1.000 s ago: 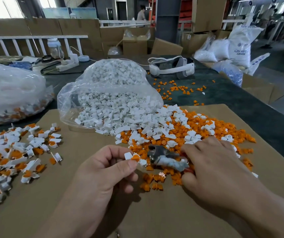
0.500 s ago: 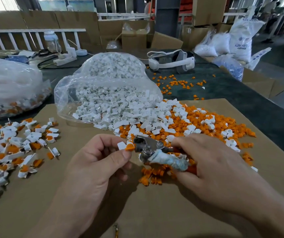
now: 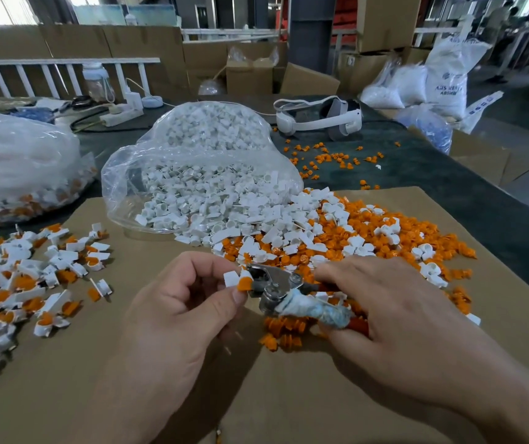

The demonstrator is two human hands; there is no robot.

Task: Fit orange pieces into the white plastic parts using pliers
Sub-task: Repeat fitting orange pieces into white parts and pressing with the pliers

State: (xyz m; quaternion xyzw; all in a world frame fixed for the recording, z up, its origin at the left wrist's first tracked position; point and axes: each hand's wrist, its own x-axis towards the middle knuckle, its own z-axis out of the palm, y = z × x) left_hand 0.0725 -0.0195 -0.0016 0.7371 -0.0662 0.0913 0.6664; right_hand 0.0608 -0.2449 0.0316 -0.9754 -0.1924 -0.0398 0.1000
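My left hand (image 3: 179, 302) pinches a small white plastic part (image 3: 231, 278) with an orange piece (image 3: 244, 284) set in it, between thumb and forefinger. My right hand (image 3: 394, 315) grips the taped handles of metal pliers (image 3: 276, 286). The plier jaws are closed around the orange piece on the white part. Loose orange pieces (image 3: 368, 232) and white parts (image 3: 256, 225) lie heaped on the brown cardboard sheet (image 3: 288, 395) just behind my hands.
A clear bag (image 3: 192, 161) of white parts lies open at centre. Fitted white-and-orange parts (image 3: 16, 283) are spread at the left. Another filled bag (image 3: 16, 168) sits far left. A white headset (image 3: 317, 118) and scattered orange pieces lie on the dark table behind.
The pliers have lifted off the orange pile and their jaws have come onto the orange piece in my left hand. Both hands have risen slightly.
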